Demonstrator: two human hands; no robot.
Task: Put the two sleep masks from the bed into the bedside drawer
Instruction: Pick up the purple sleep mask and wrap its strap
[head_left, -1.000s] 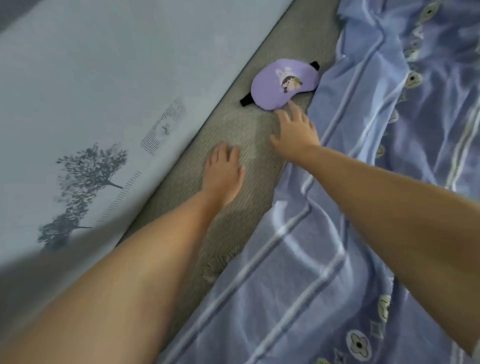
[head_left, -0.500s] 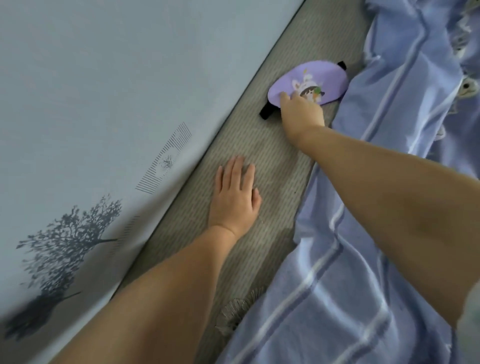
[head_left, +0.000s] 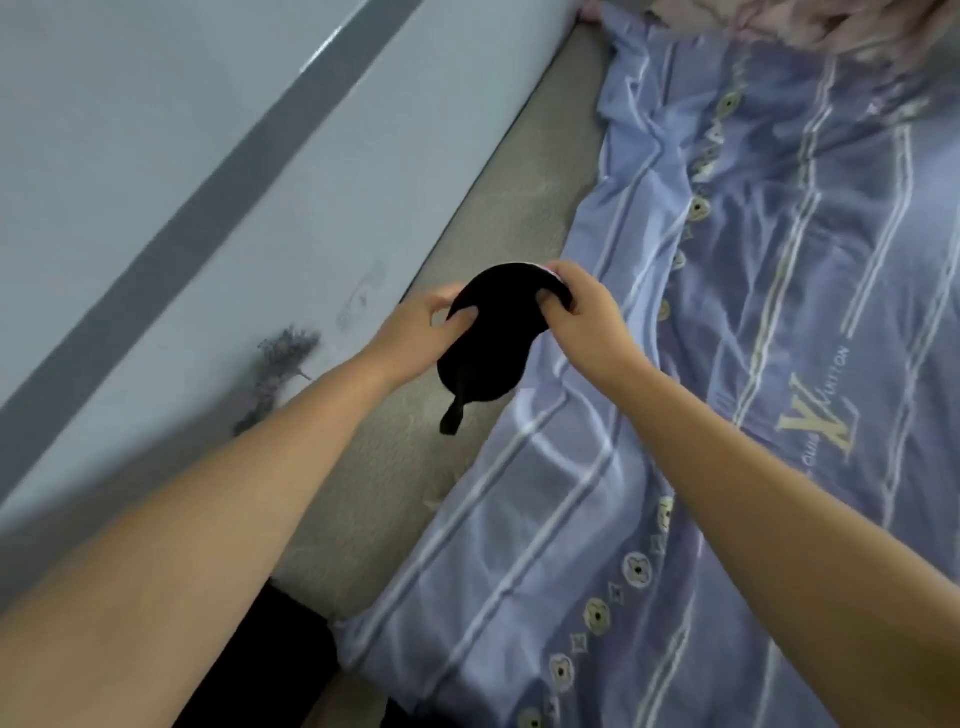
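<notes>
Both hands pinch one mask (head_left: 488, 338): left hand (head_left: 415, 332) on its near edge, right hand (head_left: 582, 312) closed over the far end. Soft, light and floppy, I judge; its strap (head_left: 457, 405) dangles below, so gather that too.

Both bare forearms reach forward, the left hand (head_left: 415, 332) and right hand (head_left: 582, 312) pinching a black sleep mask (head_left: 493, 338) between them.

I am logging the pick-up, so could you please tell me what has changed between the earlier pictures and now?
The sleep mask, earlier lying purple side up on the mattress, is now lifted off it, black side facing the camera. The right hand reached and took it; the left hand left the mattress and grips it too. The blue quilt still lies on the bed.
</notes>
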